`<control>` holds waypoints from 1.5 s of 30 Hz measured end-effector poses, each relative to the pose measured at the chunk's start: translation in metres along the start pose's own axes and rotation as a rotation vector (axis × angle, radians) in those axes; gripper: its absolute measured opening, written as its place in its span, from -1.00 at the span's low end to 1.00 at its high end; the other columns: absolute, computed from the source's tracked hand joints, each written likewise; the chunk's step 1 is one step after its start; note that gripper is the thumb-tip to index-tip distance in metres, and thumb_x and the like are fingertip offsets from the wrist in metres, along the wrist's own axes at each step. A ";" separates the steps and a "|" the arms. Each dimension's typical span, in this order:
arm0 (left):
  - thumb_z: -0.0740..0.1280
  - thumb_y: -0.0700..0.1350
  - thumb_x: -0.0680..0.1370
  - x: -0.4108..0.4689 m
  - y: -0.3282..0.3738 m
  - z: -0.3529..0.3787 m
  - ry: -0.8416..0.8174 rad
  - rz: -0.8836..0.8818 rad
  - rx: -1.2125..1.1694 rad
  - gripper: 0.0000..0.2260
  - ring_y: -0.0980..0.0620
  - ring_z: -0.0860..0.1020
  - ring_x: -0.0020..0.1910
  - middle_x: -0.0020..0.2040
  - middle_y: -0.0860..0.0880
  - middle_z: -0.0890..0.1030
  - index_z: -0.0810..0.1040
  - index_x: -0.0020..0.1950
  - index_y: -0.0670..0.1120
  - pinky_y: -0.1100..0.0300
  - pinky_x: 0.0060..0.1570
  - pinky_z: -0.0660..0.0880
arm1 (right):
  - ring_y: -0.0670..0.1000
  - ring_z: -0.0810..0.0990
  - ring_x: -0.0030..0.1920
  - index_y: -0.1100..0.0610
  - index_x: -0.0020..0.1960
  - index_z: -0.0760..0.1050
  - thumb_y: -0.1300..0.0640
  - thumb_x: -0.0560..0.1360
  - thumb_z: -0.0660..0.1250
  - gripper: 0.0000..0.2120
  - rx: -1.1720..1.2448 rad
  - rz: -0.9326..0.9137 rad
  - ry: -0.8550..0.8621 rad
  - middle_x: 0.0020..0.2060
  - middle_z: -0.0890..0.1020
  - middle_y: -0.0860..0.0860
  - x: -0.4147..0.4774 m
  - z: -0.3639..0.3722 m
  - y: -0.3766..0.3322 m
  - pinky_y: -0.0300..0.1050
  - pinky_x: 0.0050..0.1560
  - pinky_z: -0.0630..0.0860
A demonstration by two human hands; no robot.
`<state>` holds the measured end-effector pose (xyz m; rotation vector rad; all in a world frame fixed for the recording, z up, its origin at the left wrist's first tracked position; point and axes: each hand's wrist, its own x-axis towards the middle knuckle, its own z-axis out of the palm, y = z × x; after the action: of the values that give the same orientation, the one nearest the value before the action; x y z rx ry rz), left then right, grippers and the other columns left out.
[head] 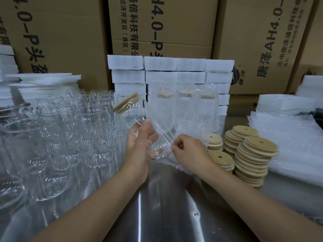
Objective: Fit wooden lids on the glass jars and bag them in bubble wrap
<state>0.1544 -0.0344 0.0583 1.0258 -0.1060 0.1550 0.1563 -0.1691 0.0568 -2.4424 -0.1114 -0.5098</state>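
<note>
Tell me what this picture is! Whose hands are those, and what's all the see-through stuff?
There is no machine here, just a person working. The camera sits on their head and looks down, so you see their arms the way they do. The left hand holds a glass jar with a wooden lid, tilted. The right hand pinches the edge of a bubble wrap bag, probably ready for that jar. On the shiny metal table stand many empty jars on the left, stacks of wooden lids on the right, and three wrapped jars at the back. Behind them are white foam blocks and big cardboard boxes.
</note>
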 end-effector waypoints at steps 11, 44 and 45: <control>0.57 0.16 0.13 0.003 -0.008 -0.009 0.021 0.044 0.205 -0.20 0.32 0.63 -0.20 0.07 0.03 0.59 0.36 0.32 0.20 -0.12 0.07 0.58 | -0.03 0.55 -0.22 0.04 -0.23 0.45 0.06 0.52 0.25 -0.84 0.167 0.064 0.060 -0.23 0.56 -0.06 0.003 -0.010 -0.002 -0.18 -0.23 0.42; 0.25 0.09 0.59 0.000 -0.010 0.002 -0.076 -0.299 0.236 -0.73 0.05 0.58 -0.44 -0.35 -0.03 0.61 0.53 0.09 -0.09 0.18 -0.35 0.59 | -0.20 0.54 -0.01 -0.08 0.32 0.15 -0.27 0.25 0.50 -0.20 0.515 -0.037 0.359 0.03 0.48 -0.23 -0.004 -0.018 -0.007 -0.12 -0.01 0.53; 0.24 0.07 0.60 0.000 -0.010 0.002 -0.075 -0.296 0.226 -0.74 0.05 0.57 -0.47 -0.40 -0.02 0.59 0.53 0.08 -0.11 0.19 -0.39 0.59 | -0.21 0.54 -0.01 -0.07 0.34 0.15 -0.29 0.24 0.49 -0.17 0.509 -0.043 0.364 0.03 0.47 -0.24 -0.004 -0.018 -0.006 -0.13 -0.02 0.52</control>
<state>0.1563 -0.0411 0.0505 1.2606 -0.0034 -0.1444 0.1458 -0.1745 0.0719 -1.8269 -0.1233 -0.8246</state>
